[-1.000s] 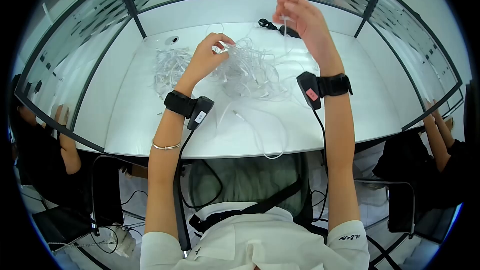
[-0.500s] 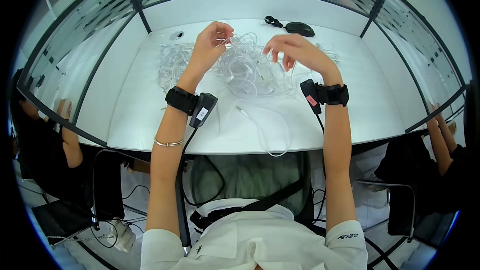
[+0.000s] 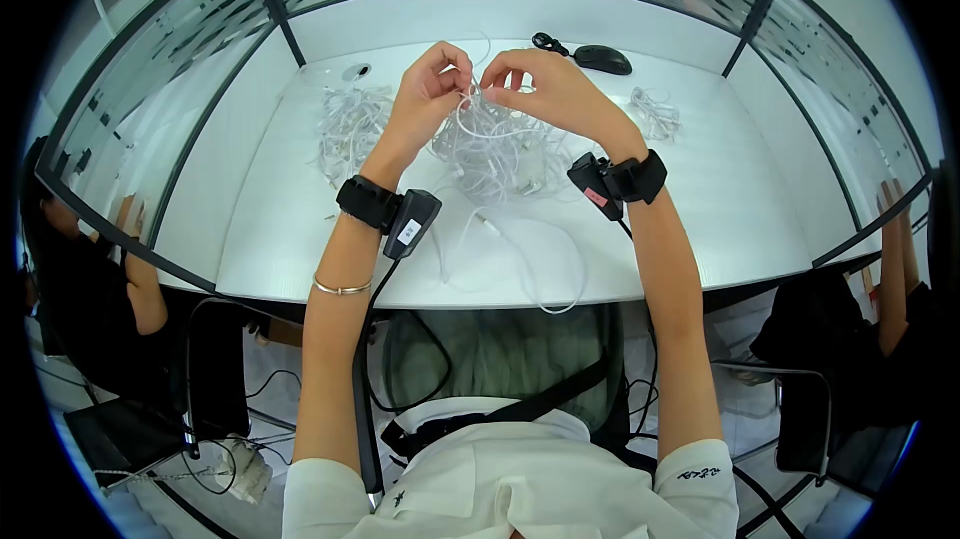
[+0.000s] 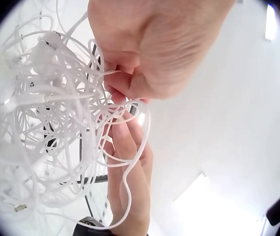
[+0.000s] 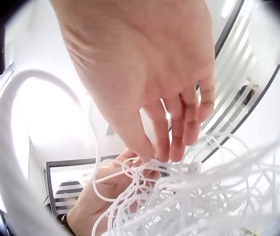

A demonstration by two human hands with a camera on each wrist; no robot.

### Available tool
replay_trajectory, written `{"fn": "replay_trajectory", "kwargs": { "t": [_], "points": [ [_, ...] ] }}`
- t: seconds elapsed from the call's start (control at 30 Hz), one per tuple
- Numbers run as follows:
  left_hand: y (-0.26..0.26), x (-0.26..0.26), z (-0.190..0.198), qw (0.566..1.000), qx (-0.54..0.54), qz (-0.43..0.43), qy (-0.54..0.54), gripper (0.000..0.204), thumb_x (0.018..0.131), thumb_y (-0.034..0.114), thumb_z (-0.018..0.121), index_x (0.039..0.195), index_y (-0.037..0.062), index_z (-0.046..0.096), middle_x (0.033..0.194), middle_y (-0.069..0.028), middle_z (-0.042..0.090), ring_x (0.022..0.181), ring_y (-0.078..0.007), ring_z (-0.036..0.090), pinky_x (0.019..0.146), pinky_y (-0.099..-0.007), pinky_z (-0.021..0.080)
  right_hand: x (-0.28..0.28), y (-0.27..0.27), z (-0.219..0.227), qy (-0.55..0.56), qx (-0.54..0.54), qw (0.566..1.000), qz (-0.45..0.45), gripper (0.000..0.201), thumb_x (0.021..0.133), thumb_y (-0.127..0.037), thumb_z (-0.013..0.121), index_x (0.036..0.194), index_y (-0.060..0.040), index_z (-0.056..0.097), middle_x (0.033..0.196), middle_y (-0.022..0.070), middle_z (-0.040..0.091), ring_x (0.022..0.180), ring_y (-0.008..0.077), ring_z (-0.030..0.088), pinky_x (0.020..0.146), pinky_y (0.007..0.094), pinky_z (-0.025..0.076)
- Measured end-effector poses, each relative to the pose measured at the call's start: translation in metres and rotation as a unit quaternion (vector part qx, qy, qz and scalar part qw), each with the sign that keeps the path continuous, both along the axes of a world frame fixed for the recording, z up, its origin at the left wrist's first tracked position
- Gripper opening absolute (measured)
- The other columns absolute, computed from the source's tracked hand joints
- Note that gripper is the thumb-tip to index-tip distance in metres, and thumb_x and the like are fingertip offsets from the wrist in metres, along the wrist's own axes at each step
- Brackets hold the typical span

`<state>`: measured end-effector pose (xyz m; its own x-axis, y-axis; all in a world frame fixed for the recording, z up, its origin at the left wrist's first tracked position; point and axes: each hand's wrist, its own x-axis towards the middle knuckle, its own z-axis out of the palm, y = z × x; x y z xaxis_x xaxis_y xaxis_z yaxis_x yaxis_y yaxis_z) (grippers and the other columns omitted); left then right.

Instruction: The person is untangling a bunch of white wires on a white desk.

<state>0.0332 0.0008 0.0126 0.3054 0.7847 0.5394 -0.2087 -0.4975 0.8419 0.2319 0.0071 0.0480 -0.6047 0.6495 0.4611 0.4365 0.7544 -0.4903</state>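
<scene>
1. Many thin white cables (image 3: pixel 512 151) in one loose tangle, at the middle of the smooth white desk (image 3: pixel 285 249).
2. With the bare left hand (image 3: pixel 422 99), still pinching strands at the tangle's far edge.
3. With the bare right hand (image 3: pixel 565 89), now pinching strands just beside the left fingertips; half a second ago, farther right, with loose fingers.
4. Now fully visible at right: a smaller white cable bundle (image 3: pixel 655 117), partly covered before.
5. Unmoved: a white cable heap (image 3: pixel 347 131) at left, a black computer mouse (image 3: pixel 603 60) behind.
</scene>
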Motion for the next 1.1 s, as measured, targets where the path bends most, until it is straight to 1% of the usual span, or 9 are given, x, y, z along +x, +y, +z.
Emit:
{"fn": "replay_trajectory", "kwargs": {
  "t": [0.4, 0.53, 0.63, 0.67, 0.77, 0.8, 0.9, 1.0, 1.1],
  "points": [
    [-0.004, 0.000, 0.002, 1.000, -0.006, -0.006, 0.017, 0.024, 0.074, -0.012, 0.046, 0.089, 0.0066, 0.047, 0.085, 0.0008, 0.049, 0.077, -0.0068, 0.050, 0.064, -0.0205, 0.040, -0.002, -0.004, -0.009, 0.138, -0.025, 0.990, 0.029, 0.012, 0.081, -0.017, 0.065, 0.082, -0.0066, 0.060, 0.072, -0.0023, 0.056, 0.066, 0.0093, 0.045, 0.061, 0.0251, 0.037],
    [-0.003, -0.001, 0.001, 1.000, -0.003, -0.006, 0.012, 0.024, 0.075, -0.013, 0.046, 0.089, 0.0063, 0.047, 0.086, 0.0001, 0.049, 0.077, -0.0070, 0.050, 0.064, -0.0211, 0.041, 0.015, -0.009, 0.006, 0.119, -0.222, 0.960, 0.121, 0.022, 0.090, -0.025, 0.056, 0.086, -0.0047, 0.062, 0.056, -0.0017, 0.051, 0.053, 0.0079, 0.046, 0.054, 0.0224, 0.038],
    [-0.002, -0.001, -0.001, 1.000, -0.005, -0.026, 0.009, 0.024, 0.074, -0.013, 0.045, 0.089, 0.0059, 0.048, 0.087, -0.0004, 0.049, 0.078, -0.0071, 0.051, 0.065, -0.0212, 0.042, 0.018, -0.013, 0.009, 0.083, -0.291, 0.949, 0.088, 0.028, 0.092, -0.029, 0.054, 0.087, -0.0031, 0.062, 0.056, -0.0007, 0.053, 0.051, 0.0077, 0.048, 0.053, 0.0217, 0.039],
    [-0.002, -0.001, 0.000, 1.000, -0.006, -0.027, 0.013, 0.024, 0.074, -0.014, 0.046, 0.089, 0.0056, 0.047, 0.087, -0.0006, 0.049, 0.078, -0.0074, 0.051, 0.065, -0.0216, 0.042, 0.015, -0.009, 0.004, 0.084, -0.273, 0.957, 0.048, 0.023, 0.089, -0.027, 0.058, 0.088, -0.0051, 0.063, 0.067, 0.0011, 0.059, 0.058, 0.0075, 0.050, 0.053, 0.0214, 0.039],
    [-0.005, 0.005, -0.001, 1.000, -0.001, -0.015, 0.023, 0.024, 0.074, -0.014, 0.046, 0.088, 0.0047, 0.047, 0.087, -0.0014, 0.050, 0.079, -0.0085, 0.053, 0.068, -0.0227, 0.044, -0.003, -0.003, -0.017, 0.111, -0.007, 0.994, 0.018, 0.017, 0.086, -0.025, 0.062, 0.091, -0.0085, 0.063, 0.082, -0.0002, 0.062, 0.068, 0.0077, 0.053, 0.053, 0.0214, 0.039],
    [-0.004, 0.006, -0.003, 1.000, 0.008, -0.002, 0.026, 0.024, 0.074, -0.014, 0.046, 0.089, 0.0043, 0.047, 0.086, -0.0017, 0.051, 0.079, -0.0090, 0.053, 0.069, -0.0230, 0.045, -0.004, -0.002, -0.019, 0.088, 0.009, 0.996, 0.010, 0.015, 0.084, -0.022, 0.065, 0.095, -0.0116, 0.063, 0.093, -0.0028, 0.061, 0.076, 0.0092, 0.053, 0.058, 0.0235, 0.040],
    [-0.006, 0.005, -0.003, 0.998, 0.031, 0.043, 0.046, 0.023, 0.074, -0.013, 0.047, 0.089, 0.0036, 0.048, 0.085, -0.0024, 0.052, 0.080, -0.0105, 0.055, 0.071, -0.0244, 0.046, -0.009, 0.003, -0.024, 0.118, 0.113, 0.986, 0.016, 0.016, 0.084, -0.022, 0.065, 0.096, -0.0123, 0.063, 0.088, -0.0024, 0.061, 0.079, 0.0114, 0.054, 0.065, 0.0262, 0.040],
    [-0.009, 0.005, 0.000, 0.993, 0.048, 0.078, 0.069, 0.021, 0.075, -0.011, 0.048, 0.090, 0.0030, 0.049, 0.085, -0.0028, 0.052, 0.080, -0.0113, 0.056, 0.073, -0.0253, 0.047, -0.007, -0.003, -0.020, 0.129, -0.051, 0.988, 0.065, 0.018, 0.083, -0.022, 0.066, 0.097, -0.0129, 0.063, 0.083, -0.0027, 0.061, 0.079, 0.0126, 0.051, 0.068, 0.0283, 0.039],
    [-0.012, 0.007, 0.000, 0.984, 0.075, 0.121, 0.104, 0.019, 0.076, -0.009, 0.049, 0.091, 0.0025, 0.049, 0.086, -0.0031, 0.053, 0.079, -0.0109, 0.056, 0.074, -0.0262, 0.048, -0.004, -0.005, -0.018, 0.054, -0.008, 0.998, -0.006, 0.015, 0.082, -0.022, 0.066, 0.094, -0.0127, 0.064, 0.078, -0.0027, 0.060, 0.075, 0.0135, 0.048, 0.067, 0.0282, 0.038]
  ]
}}
